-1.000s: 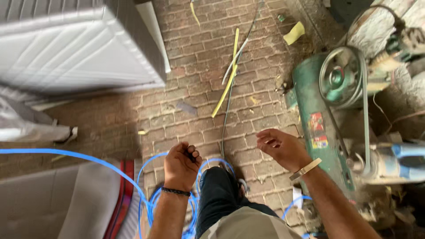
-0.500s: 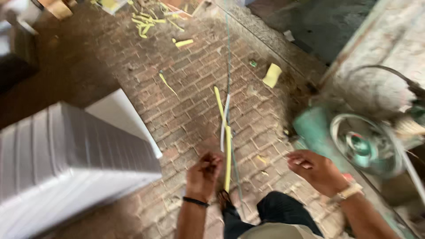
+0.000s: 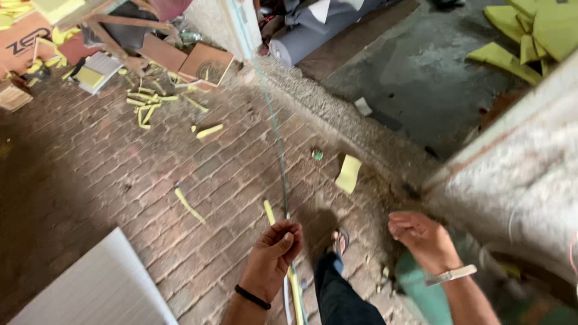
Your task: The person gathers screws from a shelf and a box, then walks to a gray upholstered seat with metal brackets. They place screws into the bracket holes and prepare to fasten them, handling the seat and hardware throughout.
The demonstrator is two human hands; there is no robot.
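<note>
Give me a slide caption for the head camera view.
Left hand grips a thin taut cord above a brick floor strewn with yellow scraps; right hand curled alongside.

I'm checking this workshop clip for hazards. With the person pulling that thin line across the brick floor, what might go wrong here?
1. The thin taut line runs through the closed left hand; it might cut or burn the fingers if it slips.
2. Yellow foam scraps litter the brick floor, and the sandalled foot is close to them: a likely trip or slip.
3. The right hand hangs near the green machine.
</note>
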